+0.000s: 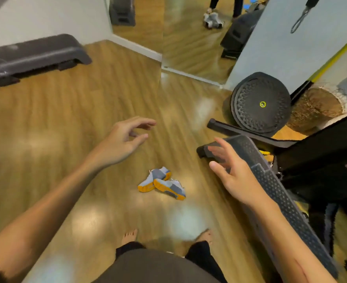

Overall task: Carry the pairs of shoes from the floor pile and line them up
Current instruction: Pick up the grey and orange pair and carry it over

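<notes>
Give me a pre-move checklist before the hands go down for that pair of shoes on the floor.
1. Left hand free, holds nothing: ok.
2. Right hand free, fingers spread: ok.
3. Pair of grey and orange shoes together on the floor: ok.
4. Shoes upright: not ok, they lie on their sides, soles showing.
5. Step platform clear of the right hand's path: cannot tell, it lies close behind that hand.
6. Bare feet clear of the shoes: ok.

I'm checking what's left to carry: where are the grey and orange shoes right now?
The grey and orange shoes lie tipped over on the wooden floor mid-frame, ahead of the bare feet, between both empty hands.
</notes>
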Available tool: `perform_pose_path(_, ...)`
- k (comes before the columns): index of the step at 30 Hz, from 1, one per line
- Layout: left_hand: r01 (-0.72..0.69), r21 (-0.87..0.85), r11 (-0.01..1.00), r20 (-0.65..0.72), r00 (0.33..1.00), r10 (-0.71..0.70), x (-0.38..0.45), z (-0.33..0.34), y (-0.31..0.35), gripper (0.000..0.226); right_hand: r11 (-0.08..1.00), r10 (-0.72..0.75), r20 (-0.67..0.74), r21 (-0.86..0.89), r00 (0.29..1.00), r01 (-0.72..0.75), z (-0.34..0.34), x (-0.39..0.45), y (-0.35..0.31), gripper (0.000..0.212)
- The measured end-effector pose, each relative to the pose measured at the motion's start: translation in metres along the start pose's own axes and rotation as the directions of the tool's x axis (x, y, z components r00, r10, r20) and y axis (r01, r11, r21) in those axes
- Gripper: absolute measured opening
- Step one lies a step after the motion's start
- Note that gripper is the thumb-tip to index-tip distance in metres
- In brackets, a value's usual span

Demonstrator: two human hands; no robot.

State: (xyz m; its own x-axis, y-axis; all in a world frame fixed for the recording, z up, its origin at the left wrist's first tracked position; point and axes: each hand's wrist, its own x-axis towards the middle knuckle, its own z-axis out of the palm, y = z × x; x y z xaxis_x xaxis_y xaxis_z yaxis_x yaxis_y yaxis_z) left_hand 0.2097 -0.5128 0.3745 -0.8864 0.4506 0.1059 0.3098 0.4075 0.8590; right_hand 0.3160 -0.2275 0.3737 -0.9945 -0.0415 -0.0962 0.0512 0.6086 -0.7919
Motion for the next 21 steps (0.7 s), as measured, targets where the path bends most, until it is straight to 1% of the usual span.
perform_pose_path(3, 0.113, -0.061, 0.992, -0.139, 0.983, -0.121, 0.018, 0.031, 0.012, 0.038, 0.991, -0.085, 0.125, 0.11, 0.989, 0.071, -0.024, 0.051, 0.026, 0.062)
perform_pose_path(5, 0.129, -0.073, 0.989, -0.209, 0.968, -0.141, 0.027, 0.052, 0.025, 0.038, 0.981, -0.149, 0.193, 0.149, 0.97, 0.121, -0.034, 0.085, 0.038, 0.063)
perform_pose_path(9, 0.207, -0.106, 0.973, -0.357, 0.905, -0.231, 0.029, 0.077, 0.035, 0.036, 0.978, -0.204, 0.411, 0.13, 0.889, 0.164, -0.029, 0.152, 0.054, 0.061)
perform_pose_path(11, 0.251, -0.101, 0.963, -0.407, 0.873, -0.27, 0.032, 0.082, 0.027, 0.033, 0.98, -0.195, 0.486, 0.118, 0.852, 0.157, -0.021, 0.182, 0.067, 0.065)
perform_pose_path(13, 0.281, -0.07, 0.957, -0.441, 0.852, -0.282, 0.037, 0.086, 0.012, 0.03, 0.981, -0.192, 0.524, 0.101, 0.829, 0.164, -0.011, 0.207, 0.084, 0.073)
perform_pose_path(15, 0.3, -0.04, 0.953, -0.436, 0.853, -0.287, 0.049, 0.09, -0.002, 0.028, 0.984, -0.176, 0.555, 0.103, 0.813, 0.143, 0.003, 0.227, 0.103, 0.082)
perform_pose_path(17, 0.373, -0.029, 0.927, -0.416, 0.839, -0.351, 0.059, 0.099, -0.016, 0.027, 0.991, -0.13, 0.629, 0.074, 0.767, 0.108, 0.023, 0.24, 0.123, 0.085)
perform_pose_path(19, 0.446, 0.016, 0.895, -0.36, 0.837, -0.411, 0.072, 0.111, -0.037, 0.027, 0.99, -0.127, 0.678, 0.039, 0.724, 0.138, 0.048, 0.254, 0.14, 0.082)
perform_pose_path(21, 0.487, 0.098, 0.868, -0.306, 0.844, -0.44, 0.085, 0.128, -0.065, 0.032, 0.988, -0.136, 0.732, 0.046, 0.667, 0.15, 0.08, 0.274, 0.158, 0.076)
